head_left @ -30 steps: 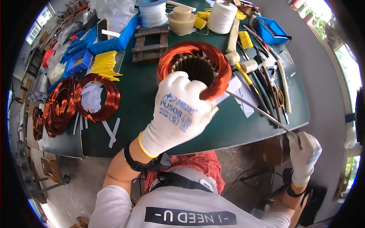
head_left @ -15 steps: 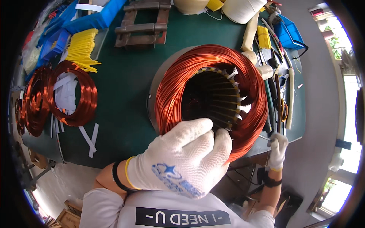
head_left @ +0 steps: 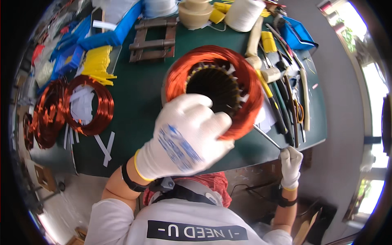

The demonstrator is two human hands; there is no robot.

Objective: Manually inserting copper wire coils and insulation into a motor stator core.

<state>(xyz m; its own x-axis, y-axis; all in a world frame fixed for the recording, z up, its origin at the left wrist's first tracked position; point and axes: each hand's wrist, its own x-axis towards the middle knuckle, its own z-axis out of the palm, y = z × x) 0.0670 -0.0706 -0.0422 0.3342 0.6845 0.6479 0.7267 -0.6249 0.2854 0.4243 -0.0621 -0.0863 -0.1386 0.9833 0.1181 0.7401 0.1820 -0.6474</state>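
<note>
A motor stator with a thick ring of red-brown copper winding (head_left: 250, 87) stands near the middle of the green table, its dark slotted bore facing up. White paper tabs stick up along the bore's right side. My left hand (head_left: 188, 132), in a white glove with blue print, lies over the near left part of the winding. Its fingers are curled over the inner edge, and their tips are partly hidden and blurred. Off the table's right front edge, my gloved right hand (head_left: 291, 166) is closed around a thin metal rod (head_left: 267, 136), which points up and left toward the stator's lower side.
Loose copper coils (head_left: 107, 107) and white paper strips (head_left: 105, 149) lie at left. Yellow strips (head_left: 97, 63) and blue bins (head_left: 110, 38) sit behind them. A brown metal frame (head_left: 152, 43) and white cord spool (head_left: 244, 16) stand at the back. Mallets, hand tools and scissors (head_left: 300, 111) crowd the right.
The view has pulled back, so more of the table shows. The stator and my left hand appear higher and farther left. More of the rod in my right hand is now visible.
</note>
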